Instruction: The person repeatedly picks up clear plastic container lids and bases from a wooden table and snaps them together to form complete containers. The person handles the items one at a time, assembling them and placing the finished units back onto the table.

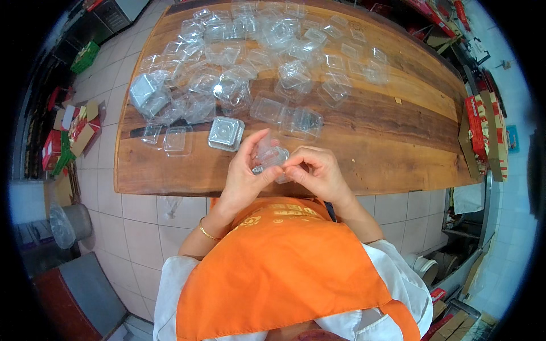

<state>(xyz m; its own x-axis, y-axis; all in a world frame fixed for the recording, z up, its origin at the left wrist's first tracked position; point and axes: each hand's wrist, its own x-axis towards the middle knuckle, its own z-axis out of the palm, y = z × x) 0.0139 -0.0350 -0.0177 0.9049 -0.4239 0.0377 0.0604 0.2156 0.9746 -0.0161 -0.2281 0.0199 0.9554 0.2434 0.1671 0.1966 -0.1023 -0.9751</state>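
Observation:
Close to the table's front edge, a small clear plastic container point(267, 156) is held between both hands. My left hand point(245, 170) is curved round its left side, thumb in front and fingers behind. My right hand point(315, 172) pinches its right edge between thumb and fingertips. Parts of the container are hidden by the fingers. Just beyond my left hand, a stack of nested square clear containers point(226, 133) sits on the wood. An opened clear clamshell container point(287, 118) lies farther back, past my right hand.
Many loose clear containers point(227, 54) are spread over the far and left parts of the wooden table point(398, 142). Another nested stack point(149, 94) stands at the left. Cardboard boxes point(483, 136) rise by the right edge. On the tiled floor at left are boxes and a bin point(77, 219).

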